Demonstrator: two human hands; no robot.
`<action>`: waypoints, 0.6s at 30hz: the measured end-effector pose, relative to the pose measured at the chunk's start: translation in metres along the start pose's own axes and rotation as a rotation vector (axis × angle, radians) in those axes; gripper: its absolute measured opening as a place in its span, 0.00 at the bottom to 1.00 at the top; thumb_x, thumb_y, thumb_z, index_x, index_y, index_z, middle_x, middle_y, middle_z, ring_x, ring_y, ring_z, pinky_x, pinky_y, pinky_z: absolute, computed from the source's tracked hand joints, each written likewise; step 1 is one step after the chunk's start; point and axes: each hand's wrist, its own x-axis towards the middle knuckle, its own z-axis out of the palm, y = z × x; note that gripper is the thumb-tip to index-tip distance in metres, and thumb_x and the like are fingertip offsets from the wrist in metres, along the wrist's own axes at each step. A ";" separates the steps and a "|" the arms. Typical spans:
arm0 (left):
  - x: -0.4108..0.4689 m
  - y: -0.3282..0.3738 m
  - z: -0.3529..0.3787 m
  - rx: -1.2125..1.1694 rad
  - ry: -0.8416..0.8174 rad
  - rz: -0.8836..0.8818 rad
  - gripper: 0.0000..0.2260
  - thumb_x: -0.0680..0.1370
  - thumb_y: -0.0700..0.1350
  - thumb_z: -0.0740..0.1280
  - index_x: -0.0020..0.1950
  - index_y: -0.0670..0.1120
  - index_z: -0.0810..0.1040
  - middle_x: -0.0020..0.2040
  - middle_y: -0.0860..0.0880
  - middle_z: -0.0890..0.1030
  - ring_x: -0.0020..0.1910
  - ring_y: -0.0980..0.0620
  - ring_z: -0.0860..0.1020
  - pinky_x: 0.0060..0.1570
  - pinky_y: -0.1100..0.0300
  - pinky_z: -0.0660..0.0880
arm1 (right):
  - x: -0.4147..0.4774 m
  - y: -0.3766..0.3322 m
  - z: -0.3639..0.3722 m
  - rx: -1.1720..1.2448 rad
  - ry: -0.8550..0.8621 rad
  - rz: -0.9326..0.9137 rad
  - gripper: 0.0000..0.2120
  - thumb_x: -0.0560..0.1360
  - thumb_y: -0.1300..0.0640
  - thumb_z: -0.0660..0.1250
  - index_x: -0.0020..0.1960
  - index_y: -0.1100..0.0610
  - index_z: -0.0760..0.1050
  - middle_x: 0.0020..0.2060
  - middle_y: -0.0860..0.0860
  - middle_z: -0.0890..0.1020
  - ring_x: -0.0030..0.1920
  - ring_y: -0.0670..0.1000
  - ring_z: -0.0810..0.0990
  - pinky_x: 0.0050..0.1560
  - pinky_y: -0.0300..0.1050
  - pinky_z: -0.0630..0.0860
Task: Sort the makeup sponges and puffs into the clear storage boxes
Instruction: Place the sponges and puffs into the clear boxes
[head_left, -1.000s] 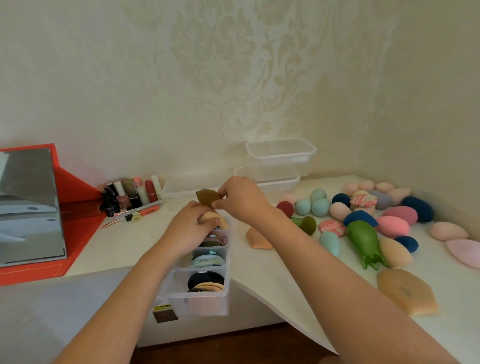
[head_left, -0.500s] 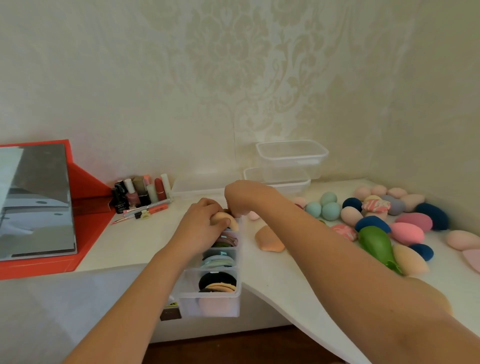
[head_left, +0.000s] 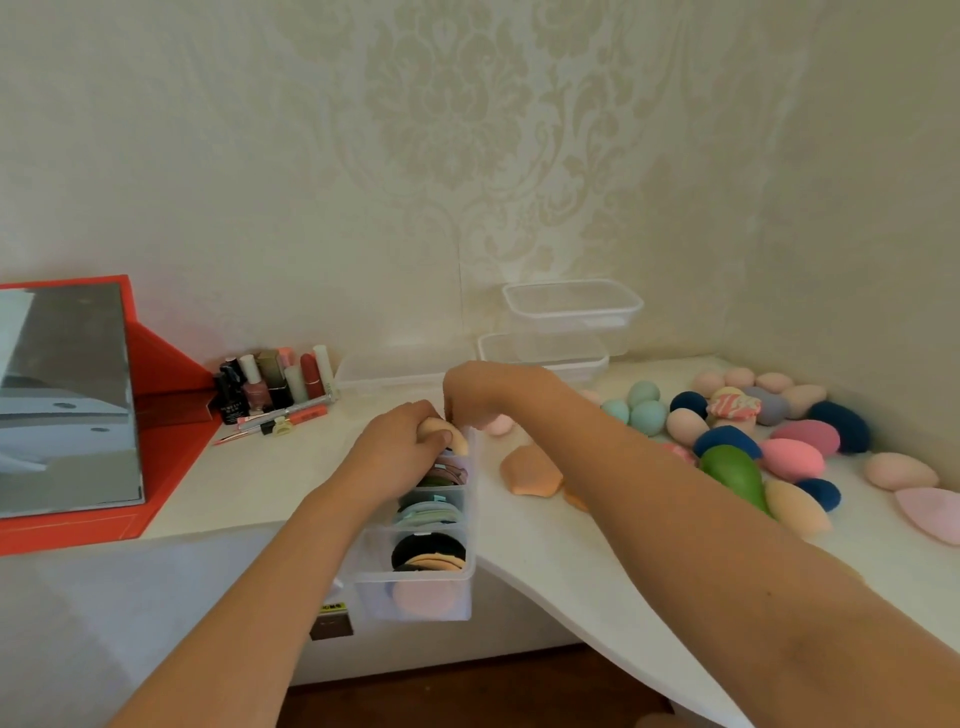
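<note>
Both forearms (head_left: 675, 499) converge; left hand (head_left: 395, 449) grips puff (head_left: 448, 434); right hand (head_left: 485, 387) curled.

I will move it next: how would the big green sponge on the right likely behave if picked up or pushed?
The green sponge looks like soft foam, so probably light and squashy. Its rounded, tapered body lies on its side, so a push may roll it in a curve. It seems to touch the peach sponge, which would likely shift too.

Clear glossy plastic divided box (head_left: 415, 597); matt white tabletop (head_left: 545, 545); matt foam sponges (head_left: 795, 457).
</note>
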 end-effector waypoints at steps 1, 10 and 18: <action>0.001 0.000 0.000 -0.003 -0.004 0.000 0.03 0.79 0.47 0.62 0.50 0.49 0.73 0.47 0.49 0.77 0.45 0.50 0.74 0.41 0.59 0.65 | -0.005 0.007 -0.003 0.137 0.010 -0.025 0.09 0.76 0.61 0.63 0.52 0.61 0.81 0.30 0.49 0.76 0.33 0.49 0.74 0.32 0.37 0.68; 0.007 0.005 0.005 0.036 -0.053 -0.016 0.10 0.78 0.45 0.61 0.59 0.49 0.73 0.53 0.49 0.76 0.50 0.50 0.75 0.46 0.57 0.70 | -0.082 0.155 -0.008 0.237 0.372 0.477 0.13 0.75 0.65 0.61 0.57 0.60 0.79 0.54 0.54 0.82 0.53 0.55 0.79 0.57 0.47 0.75; 0.012 0.015 0.009 0.059 -0.047 -0.019 0.09 0.76 0.44 0.62 0.52 0.47 0.80 0.46 0.47 0.74 0.47 0.48 0.74 0.47 0.56 0.71 | -0.115 0.207 0.042 0.198 0.112 0.790 0.20 0.75 0.48 0.66 0.62 0.59 0.75 0.55 0.55 0.81 0.56 0.55 0.78 0.58 0.47 0.74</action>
